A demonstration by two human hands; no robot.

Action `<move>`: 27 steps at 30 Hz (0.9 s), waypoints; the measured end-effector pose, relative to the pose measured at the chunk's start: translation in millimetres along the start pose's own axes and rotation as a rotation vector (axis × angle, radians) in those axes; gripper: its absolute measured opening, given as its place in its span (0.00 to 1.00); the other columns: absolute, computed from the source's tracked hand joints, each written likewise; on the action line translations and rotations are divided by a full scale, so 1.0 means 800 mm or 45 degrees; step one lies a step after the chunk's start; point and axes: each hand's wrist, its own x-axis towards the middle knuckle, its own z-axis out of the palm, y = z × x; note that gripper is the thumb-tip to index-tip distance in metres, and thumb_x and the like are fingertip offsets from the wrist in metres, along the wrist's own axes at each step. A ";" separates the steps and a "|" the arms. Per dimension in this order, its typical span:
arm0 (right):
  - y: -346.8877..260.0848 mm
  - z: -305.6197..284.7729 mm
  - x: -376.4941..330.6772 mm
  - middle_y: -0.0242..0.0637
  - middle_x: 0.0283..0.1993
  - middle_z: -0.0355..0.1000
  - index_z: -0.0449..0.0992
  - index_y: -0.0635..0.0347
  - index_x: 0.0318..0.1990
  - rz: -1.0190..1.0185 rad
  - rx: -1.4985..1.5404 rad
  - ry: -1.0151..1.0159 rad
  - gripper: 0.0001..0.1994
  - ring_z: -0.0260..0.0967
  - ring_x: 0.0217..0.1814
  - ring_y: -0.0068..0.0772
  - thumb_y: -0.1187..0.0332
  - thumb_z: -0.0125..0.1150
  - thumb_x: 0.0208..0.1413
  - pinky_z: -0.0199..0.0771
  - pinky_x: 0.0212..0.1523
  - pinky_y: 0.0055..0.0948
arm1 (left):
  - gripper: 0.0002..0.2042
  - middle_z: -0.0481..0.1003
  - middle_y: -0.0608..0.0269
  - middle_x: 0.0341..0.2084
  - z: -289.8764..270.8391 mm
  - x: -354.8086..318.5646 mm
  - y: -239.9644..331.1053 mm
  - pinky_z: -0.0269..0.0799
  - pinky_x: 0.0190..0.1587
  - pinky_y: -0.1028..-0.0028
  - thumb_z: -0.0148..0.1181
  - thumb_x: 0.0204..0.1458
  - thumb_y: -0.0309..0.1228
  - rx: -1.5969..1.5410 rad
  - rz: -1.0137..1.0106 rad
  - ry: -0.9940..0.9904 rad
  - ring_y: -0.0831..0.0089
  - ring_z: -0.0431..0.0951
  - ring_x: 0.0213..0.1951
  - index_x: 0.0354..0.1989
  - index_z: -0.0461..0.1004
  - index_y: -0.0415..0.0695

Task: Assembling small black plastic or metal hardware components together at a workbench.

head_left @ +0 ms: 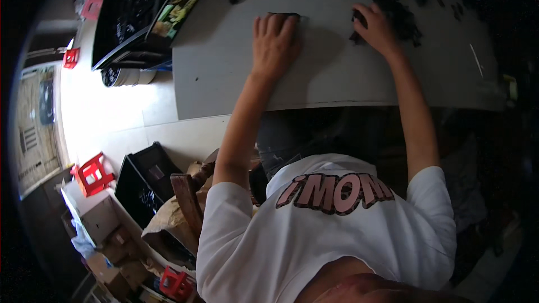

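On the worktop [224,78], right hand [380,31]: fingers [375,9] curved, pinching a small black piece [360,19] against the thumb.
Left hand [275,47]: fingers close together, bent over a dark flat object [284,14] at their tips; cannot tell whether they grip it.
Black heap [400,18]: just beside the right hand, spreading far and right.
Black crate [137,53]: far left, holding shiny dark pieces; a bucket [135,77] below contains similar ones.
Near edge: well apart from both hands, with open grey surface between.
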 end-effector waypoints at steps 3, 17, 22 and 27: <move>-0.009 -0.005 -0.021 0.40 0.48 0.64 0.65 0.50 0.56 0.042 0.045 -0.049 0.17 0.68 0.44 0.43 0.62 0.52 0.60 0.73 0.40 0.39 | 0.17 0.68 0.62 0.41 -0.004 -0.004 0.005 0.50 0.60 0.47 0.57 0.46 0.33 0.180 -0.027 -0.011 0.62 0.66 0.50 0.47 0.71 0.50; -0.027 -0.049 -0.064 0.33 0.46 0.68 0.72 0.55 0.50 -0.035 0.395 -0.004 0.16 0.68 0.37 0.27 0.74 0.58 0.51 0.71 0.37 0.27 | 0.13 0.69 0.65 0.38 -0.003 -0.007 0.010 0.44 0.61 0.42 0.53 0.49 0.29 0.390 -0.099 0.003 0.63 0.66 0.49 0.44 0.72 0.50; -0.051 -0.060 -0.071 0.36 0.44 0.67 0.72 0.59 0.49 -0.122 0.223 -0.100 0.16 0.69 0.44 0.37 0.72 0.60 0.51 0.73 0.44 0.34 | 0.13 0.70 0.64 0.37 -0.004 0.001 0.012 0.44 0.61 0.42 0.54 0.48 0.29 0.429 -0.085 0.002 0.62 0.67 0.47 0.43 0.72 0.50; -0.049 -0.049 -0.070 0.35 0.46 0.67 0.73 0.58 0.48 -0.138 0.221 -0.142 0.15 0.70 0.45 0.38 0.74 0.59 0.51 0.72 0.43 0.31 | 0.09 0.72 0.62 0.34 -0.010 0.003 0.017 0.42 0.61 0.41 0.54 0.46 0.29 0.512 -0.169 -0.059 0.61 0.68 0.46 0.38 0.72 0.49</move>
